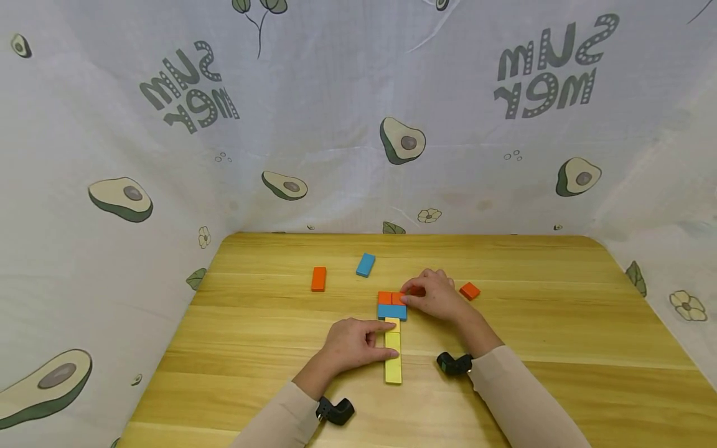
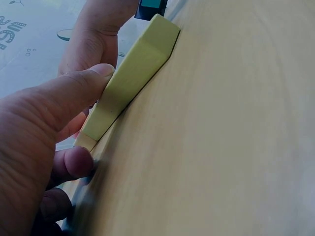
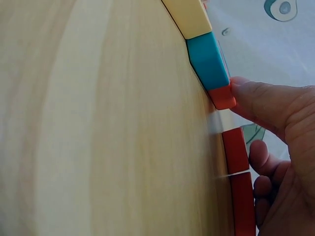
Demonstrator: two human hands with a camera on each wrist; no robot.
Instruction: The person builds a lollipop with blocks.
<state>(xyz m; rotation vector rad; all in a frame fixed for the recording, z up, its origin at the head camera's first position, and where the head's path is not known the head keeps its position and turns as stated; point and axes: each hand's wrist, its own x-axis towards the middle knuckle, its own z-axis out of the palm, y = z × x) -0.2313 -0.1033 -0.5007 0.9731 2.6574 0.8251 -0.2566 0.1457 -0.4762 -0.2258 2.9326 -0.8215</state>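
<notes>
A row of flat blocks lies mid-table: a long yellow block [image 1: 393, 367], a small pale orange square block [image 1: 394, 322], a blue block [image 1: 391, 312] set crosswise, and two orange square blocks [image 1: 384, 298] side by side beyond it. My left hand [image 1: 353, 342] reaches in from the left, its thumb touching the long yellow block and its index finger on the pale orange square. With the thumb, my right hand [image 1: 439, 295] touches the right orange square [image 3: 224, 98]. Its index fingertip is near that square's far edge. The other fingers are bent over the table.
Red-orange blocks [image 3: 236, 150] lie close to my right fingers in the right wrist view. Farther back are an upright-lying orange block [image 1: 318, 279] and a tilted blue block [image 1: 366, 265]. An orange square [image 1: 469, 290] sits right. Patterned cloth [image 1: 336, 124] hangs behind the wooden table.
</notes>
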